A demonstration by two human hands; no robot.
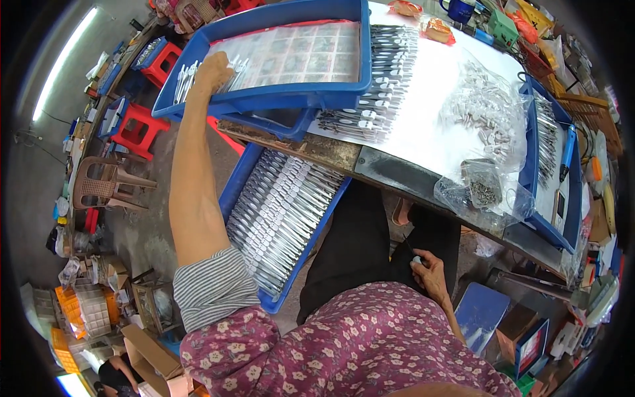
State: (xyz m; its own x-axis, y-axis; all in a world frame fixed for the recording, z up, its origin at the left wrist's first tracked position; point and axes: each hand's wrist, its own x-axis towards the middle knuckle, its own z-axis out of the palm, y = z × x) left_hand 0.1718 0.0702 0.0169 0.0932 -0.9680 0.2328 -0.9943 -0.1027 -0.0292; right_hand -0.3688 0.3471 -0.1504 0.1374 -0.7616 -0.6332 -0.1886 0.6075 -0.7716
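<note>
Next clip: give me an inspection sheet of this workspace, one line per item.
Surface: white-covered workbench, worn front edge.
Job's things: blue tray lined with a clear sheet; small white-handled tools in the left hand; a second blue tray of the same tools sits lower.
Clutter: clear bags of metal parts, loose tool rows.
Grip: left hand at the tray's edge, closed on tools; right hand at the lap, pinching a small white piece.
Cables: nothing seen.
Surroundings: red stools, plastic chair, boxes.
</note>
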